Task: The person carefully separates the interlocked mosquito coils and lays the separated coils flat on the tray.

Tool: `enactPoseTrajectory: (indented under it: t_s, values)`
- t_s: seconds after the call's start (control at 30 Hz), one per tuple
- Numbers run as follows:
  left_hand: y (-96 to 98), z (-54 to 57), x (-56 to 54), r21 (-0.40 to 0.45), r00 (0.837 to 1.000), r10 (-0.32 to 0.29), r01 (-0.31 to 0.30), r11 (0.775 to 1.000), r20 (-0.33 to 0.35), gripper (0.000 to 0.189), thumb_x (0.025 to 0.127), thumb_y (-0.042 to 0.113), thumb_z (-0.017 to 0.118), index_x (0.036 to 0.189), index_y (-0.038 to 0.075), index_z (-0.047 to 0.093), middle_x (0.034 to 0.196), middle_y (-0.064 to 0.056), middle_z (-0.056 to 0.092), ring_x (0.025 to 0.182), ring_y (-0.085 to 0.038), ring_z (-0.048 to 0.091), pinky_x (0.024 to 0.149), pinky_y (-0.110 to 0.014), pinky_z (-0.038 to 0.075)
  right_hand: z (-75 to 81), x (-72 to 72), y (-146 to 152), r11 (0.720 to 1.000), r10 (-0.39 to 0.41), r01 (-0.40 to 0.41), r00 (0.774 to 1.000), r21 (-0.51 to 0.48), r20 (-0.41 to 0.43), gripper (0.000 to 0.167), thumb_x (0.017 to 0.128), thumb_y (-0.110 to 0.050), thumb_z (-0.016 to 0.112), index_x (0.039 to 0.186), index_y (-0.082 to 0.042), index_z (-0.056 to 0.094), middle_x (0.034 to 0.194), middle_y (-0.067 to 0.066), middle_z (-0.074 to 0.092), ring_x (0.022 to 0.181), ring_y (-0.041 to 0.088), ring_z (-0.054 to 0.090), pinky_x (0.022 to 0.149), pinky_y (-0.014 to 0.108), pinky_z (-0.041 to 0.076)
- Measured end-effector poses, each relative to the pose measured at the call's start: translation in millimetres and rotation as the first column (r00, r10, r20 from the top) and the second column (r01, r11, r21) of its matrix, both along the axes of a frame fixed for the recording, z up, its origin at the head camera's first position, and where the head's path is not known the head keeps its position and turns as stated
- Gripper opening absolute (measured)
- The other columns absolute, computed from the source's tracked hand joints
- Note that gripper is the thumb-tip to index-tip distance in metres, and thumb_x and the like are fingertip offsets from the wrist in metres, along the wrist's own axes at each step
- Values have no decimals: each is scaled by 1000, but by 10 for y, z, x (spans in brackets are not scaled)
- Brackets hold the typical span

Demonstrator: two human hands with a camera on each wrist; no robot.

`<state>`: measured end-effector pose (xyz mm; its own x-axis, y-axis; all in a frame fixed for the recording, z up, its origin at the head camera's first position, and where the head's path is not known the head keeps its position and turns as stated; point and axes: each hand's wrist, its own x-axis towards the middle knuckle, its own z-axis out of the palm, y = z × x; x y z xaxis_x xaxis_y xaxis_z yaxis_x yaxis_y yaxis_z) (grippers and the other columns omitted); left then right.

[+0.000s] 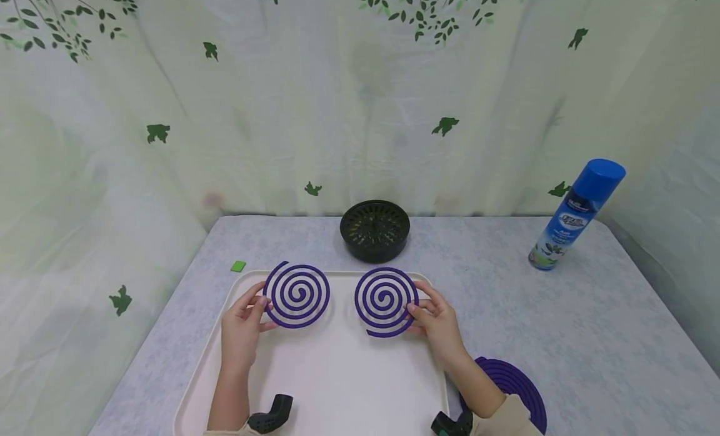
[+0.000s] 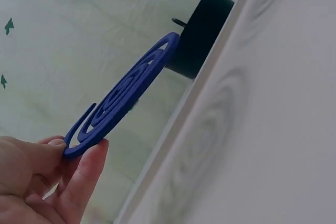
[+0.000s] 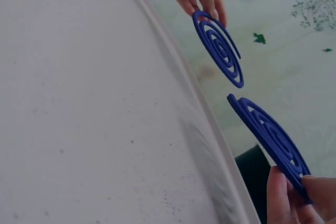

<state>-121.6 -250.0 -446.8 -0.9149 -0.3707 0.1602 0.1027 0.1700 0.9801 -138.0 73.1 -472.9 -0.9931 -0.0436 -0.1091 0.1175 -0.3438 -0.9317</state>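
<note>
Two purple mosquito coils are held apart above a white tray. My left hand (image 1: 242, 333) pinches the left mosquito coil (image 1: 297, 295) at its outer edge between thumb and fingers. At the outer edge of the right mosquito coil (image 1: 385, 300), my right hand (image 1: 439, 323) grips with its thumb on top. In the left wrist view the left coil (image 2: 126, 95) is seen nearly edge-on, tilted, with its shadow on the tray (image 2: 283, 145). The right wrist view has both coils, the right coil (image 3: 270, 142) being nearer the camera.
Behind the tray stands a round black coil holder (image 1: 375, 231) with a slotted lid. A blue spray can (image 1: 576, 214) stands at the back right. More purple coils (image 1: 514, 386) lie by my right forearm. A small green square (image 1: 238, 267) lies beyond the tray's left corner.
</note>
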Motion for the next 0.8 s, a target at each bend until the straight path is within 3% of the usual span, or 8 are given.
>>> enactPoseTrajectory:
  t_s: [0.17, 0.43, 0.57, 0.67, 0.8]
  values:
    - [-87, -80, 4, -26, 990, 10, -6, 1000, 138, 31, 91, 2, 50, 122, 2, 54, 88, -12, 50, 72, -8, 59, 51, -32, 54, -101, -9, -76, 1000, 12, -12, 1000, 6, 8, 48, 84, 6, 57, 128, -7, 44, 78, 6, 55, 67, 16, 57, 61, 38, 54]
    - [-133, -144, -1, -58, 948, 7, 12, 998, 318, 33, 93, 2, 45, 125, 3, 50, 96, -16, 48, 69, -8, 58, 57, -33, 55, -164, -15, -126, 999, 29, -30, 999, 30, 39, 50, 85, 5, 56, 131, -6, 40, 80, 7, 55, 69, 15, 58, 64, 37, 54]
    - [-152, -172, 3, -89, 923, -2, 39, 995, 385, 35, 93, 4, 44, 128, 2, 45, 101, -17, 46, 67, -10, 58, 58, -30, 54, -147, -1, -105, 995, 79, -82, 995, 61, 55, 63, 82, 10, 56, 138, -2, 28, 101, 18, 54, 71, 17, 60, 67, 37, 54]
    - [-150, -171, 5, -127, 912, -7, 65, 990, 410, 37, 93, 4, 46, 129, 1, 43, 107, -19, 45, 69, -12, 59, 58, -28, 54, -155, 4, -70, 979, 156, -161, 986, 126, 52, 75, 78, 13, 56, 141, 0, 16, 122, 28, 40, 69, 19, 61, 66, 35, 54]
    - [-143, -175, -2, -182, 911, -11, 94, 979, 413, 38, 92, 5, 47, 129, -2, 41, 112, -22, 45, 81, -19, 59, 60, -25, 54, -174, 2, -38, 942, 217, -215, 976, 258, 20, 77, 78, 12, 57, 140, 3, 14, 125, 29, 35, 62, 18, 60, 61, 31, 54]
